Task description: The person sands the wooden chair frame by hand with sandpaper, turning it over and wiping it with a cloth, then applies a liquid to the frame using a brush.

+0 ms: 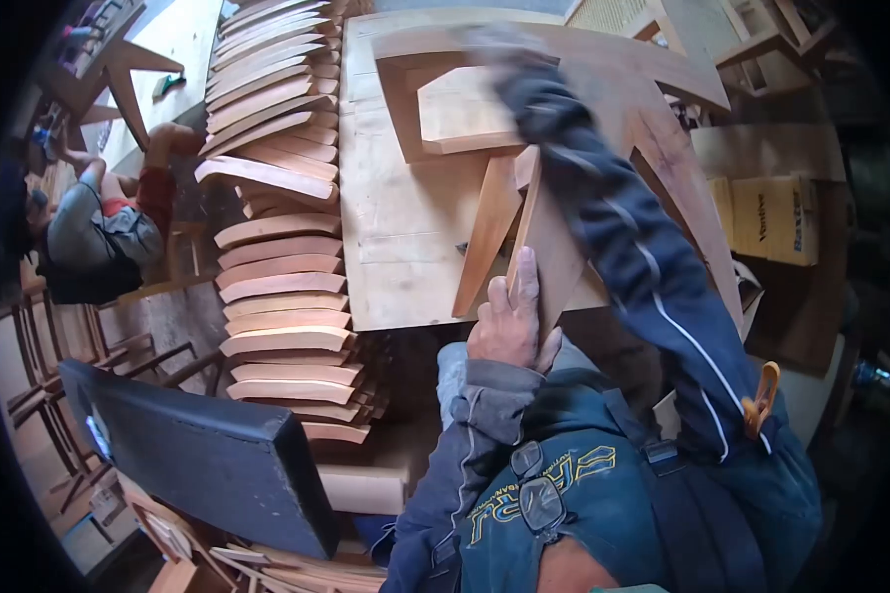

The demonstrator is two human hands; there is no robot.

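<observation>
A bare wooden chair frame (583,59) lies on a pale board-topped table (396,247), its tapered legs pointing toward me. My left hand (514,321) grips the end of one leg (561,252), thumb on one side and fingers on the other. Another leg (489,237) slants just left of it. At the far side of the frame, my right hand (504,49) is over the upper rail, smeared by motion. Its fingers cannot be made out, nor whether anything is in them.
Left of the table runs a long stack of curved wooden slats (282,257). A dark padded panel (198,445) stands at lower left. Another person (109,217) sits farther left. A cardboard box (766,217) lies to the right, and more wooden frames (761,40) stand behind.
</observation>
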